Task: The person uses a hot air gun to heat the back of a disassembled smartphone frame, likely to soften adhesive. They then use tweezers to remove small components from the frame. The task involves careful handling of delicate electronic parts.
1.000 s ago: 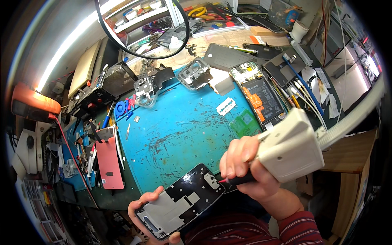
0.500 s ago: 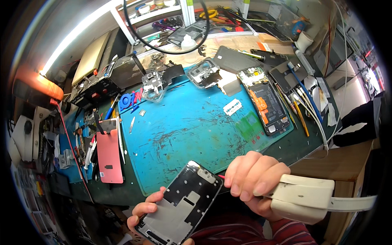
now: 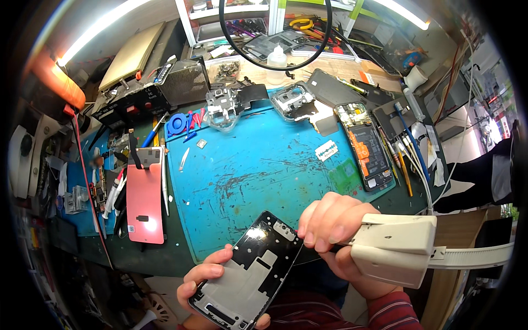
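My left hand [image 3: 203,278] grips the lower left of a phone frame [image 3: 273,252], black with a grey metal middle, tilted over the bench's front edge. My right hand [image 3: 330,234] is wrapped round a dark, slim tool, mostly hidden, at the frame's upper right corner. A beige plastic block [image 3: 393,247] with a white ribbed strap sits against that hand and hides part of it. Beyond both hands lie the blue mat [image 3: 242,170], a razor blade [image 3: 326,151] and an opened phone [image 3: 363,154] with its battery and orange flex exposed.
A pink phone panel [image 3: 144,203] lies left of the mat. An orange device [image 3: 58,82] with a red lead and a black metal machine [image 3: 137,104] stand at the left. Phone parts [image 3: 223,107], a dropper bottle [image 3: 276,60] and a black ring [image 3: 275,66] are behind; cables and tools crowd the right.
The beige block has turned from a diagonal to nearly level, with the strap lower. My left hand and the phone frame have shifted slightly. The view has swung, showing more of the back shelves.
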Tool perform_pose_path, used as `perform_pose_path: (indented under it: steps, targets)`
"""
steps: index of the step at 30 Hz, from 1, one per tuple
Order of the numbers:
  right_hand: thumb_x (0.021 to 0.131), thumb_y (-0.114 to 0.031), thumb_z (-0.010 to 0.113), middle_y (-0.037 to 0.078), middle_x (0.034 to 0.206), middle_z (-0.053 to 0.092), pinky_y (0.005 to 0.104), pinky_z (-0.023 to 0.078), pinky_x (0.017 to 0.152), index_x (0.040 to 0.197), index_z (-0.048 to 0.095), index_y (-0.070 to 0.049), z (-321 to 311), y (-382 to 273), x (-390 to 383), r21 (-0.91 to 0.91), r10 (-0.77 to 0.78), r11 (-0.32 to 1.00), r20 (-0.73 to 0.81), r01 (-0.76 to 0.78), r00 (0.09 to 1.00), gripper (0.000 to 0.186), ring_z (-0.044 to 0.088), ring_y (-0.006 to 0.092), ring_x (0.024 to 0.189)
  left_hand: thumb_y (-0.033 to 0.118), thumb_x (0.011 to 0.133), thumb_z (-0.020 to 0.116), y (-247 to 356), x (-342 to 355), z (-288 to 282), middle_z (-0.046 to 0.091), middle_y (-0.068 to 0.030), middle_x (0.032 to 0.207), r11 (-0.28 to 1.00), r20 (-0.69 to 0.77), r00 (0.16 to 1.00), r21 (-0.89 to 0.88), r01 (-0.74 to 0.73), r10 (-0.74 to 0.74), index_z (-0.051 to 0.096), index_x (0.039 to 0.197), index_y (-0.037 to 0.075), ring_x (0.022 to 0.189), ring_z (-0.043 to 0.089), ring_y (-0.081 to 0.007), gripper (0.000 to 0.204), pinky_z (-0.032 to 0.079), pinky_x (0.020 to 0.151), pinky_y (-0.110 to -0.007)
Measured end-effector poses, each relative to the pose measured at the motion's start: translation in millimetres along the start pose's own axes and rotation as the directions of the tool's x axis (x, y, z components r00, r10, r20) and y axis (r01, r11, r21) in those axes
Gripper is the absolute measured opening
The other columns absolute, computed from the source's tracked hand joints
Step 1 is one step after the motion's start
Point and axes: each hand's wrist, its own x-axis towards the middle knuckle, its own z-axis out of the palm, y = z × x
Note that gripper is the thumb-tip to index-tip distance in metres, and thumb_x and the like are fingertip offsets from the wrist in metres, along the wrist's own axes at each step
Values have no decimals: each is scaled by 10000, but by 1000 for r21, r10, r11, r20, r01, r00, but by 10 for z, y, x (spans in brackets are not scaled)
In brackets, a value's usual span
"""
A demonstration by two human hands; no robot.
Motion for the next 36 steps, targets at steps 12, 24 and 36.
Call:
perform_pose_path:
  steps: [12,24,36]
  targets:
    - [897,-335,734,27,815,596,371,505,739,973,577,-132,15,51,4,-6,-5,1000,7,5,1000,268,590,181,794,456,590,944,30,43,13,372,-84,1272,1000,25,1000,6,-13,13,172,1399,125,1244,484,-308,1166,439,1084,-492]
    - [917,-330,714,16,811,583,354,504,721,961,569,-127,13,50,13,-21,3,1000,13,-2,1000,254,581,166,784,432,601,940,33,58,29,357,-79,1283,999,59,998,-38,-3,5,143,1431,184,1269,460,-311,1177,462,1067,-491]
    - [914,-319,720,15,750,563,336,505,657,898,566,-111,16,83,16,-25,-20,999,-18,19,1000,259,556,163,715,468,593,936,55,1,-43,362,-64,1281,997,68,997,64,35,-39,138,1446,218,1268,461,-310,1195,460,1064,-497]
